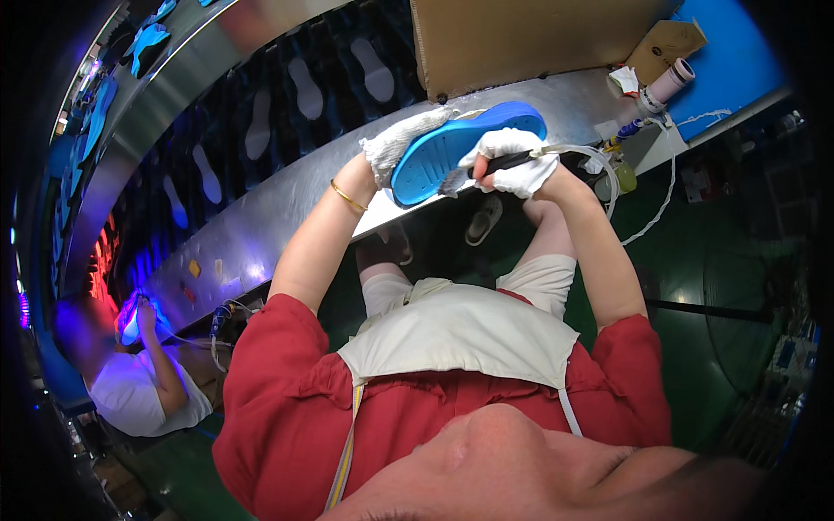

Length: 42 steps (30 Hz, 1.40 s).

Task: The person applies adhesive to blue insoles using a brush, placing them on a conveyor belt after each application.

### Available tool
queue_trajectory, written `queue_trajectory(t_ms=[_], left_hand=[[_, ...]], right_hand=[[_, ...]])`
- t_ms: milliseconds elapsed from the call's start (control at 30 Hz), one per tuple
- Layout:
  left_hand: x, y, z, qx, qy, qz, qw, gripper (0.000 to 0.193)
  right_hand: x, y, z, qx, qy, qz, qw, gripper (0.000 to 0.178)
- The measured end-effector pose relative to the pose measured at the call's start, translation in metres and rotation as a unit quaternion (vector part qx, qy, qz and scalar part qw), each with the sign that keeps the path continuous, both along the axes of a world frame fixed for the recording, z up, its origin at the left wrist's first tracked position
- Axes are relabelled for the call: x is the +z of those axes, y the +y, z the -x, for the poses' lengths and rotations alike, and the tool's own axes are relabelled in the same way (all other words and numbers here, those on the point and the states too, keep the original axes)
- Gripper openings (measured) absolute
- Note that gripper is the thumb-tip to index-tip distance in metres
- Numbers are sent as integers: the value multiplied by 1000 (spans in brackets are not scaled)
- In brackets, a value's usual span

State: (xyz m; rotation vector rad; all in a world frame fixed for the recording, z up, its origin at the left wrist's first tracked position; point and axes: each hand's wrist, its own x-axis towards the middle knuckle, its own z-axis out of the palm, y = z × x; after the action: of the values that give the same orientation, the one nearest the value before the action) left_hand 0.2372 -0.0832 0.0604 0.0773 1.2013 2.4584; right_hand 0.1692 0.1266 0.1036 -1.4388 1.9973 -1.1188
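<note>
Closest to the lens is the person's own red shirt with a cream apron bib over the chest; both bare forearms run up from it to the gloved hands. The left hand, in a white knit glove, is closed around the heel end of a blue shoe sole, holding it tilted with its hollow face toward the camera, just above the edge of the metal bench. The right hand, also gloved, is clenched on the dark handle of a small brush, whose bristle end lies on the sole just left of that grip. A thin clear tube loops away right of the brush hand (where it ends is hard to tell) toward a small yellow-green bottle. A thin gold bangle sits on the left wrist.

Judging from this, the risks are modest: the sole is held only at one end, so firm brush pressure could twist it in the glove or let it slip toward the floor, and the looping tube could snag the right wrist. A second person works at the far left under violet light.
</note>
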Motion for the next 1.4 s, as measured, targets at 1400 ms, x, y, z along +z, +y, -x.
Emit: queue_trajectory(t_ms=[1400], left_hand=[[-61, 21, -53, 147, 45, -353, 923, 55]], right_hand=[[-34, -17, -54, -140, 115, 295, 938, 20]])
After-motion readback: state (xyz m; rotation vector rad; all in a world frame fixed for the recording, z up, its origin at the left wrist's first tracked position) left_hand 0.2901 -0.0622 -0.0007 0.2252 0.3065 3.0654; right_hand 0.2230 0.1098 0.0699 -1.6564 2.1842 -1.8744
